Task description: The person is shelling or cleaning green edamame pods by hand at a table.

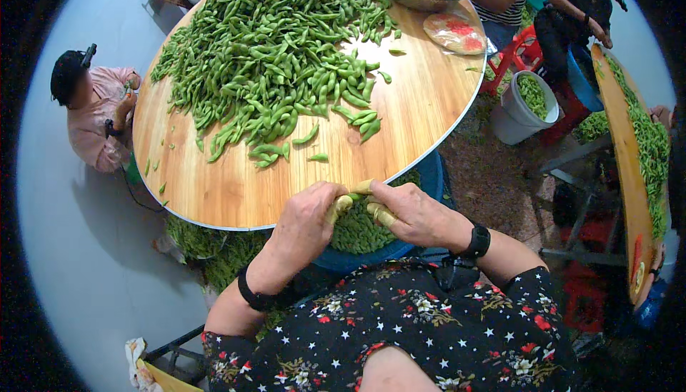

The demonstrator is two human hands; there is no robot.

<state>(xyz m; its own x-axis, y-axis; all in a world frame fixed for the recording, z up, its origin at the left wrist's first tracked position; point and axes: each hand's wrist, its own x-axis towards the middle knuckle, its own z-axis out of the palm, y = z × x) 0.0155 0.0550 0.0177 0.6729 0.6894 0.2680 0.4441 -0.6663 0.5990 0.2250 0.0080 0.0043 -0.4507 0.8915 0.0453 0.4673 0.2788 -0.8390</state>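
Observation:
At the near edge of a round wooden table [407, 108], my left hand [308, 223] and my right hand [415, 212] meet fingertip to fingertip. Between them is a green soybean pod [355, 196], mostly hidden by the fingers. Yellowish coverings wrap some of my fingertips. Directly below the hands, a blue tub [431, 177] holds many shelled green beans [362, 231]. A large heap of unshelled pods [278, 54] covers the far left of the table, with a few loose pods [306, 134] lying nearer to me.
A metal basin [423, 2] of shelled beans and a plastic-wrapped round item [455, 33] sit at the table's far right. One person [94, 108] sits left; others sit beyond and right. A white bucket [525, 108] and a second table [624, 177] stand right.

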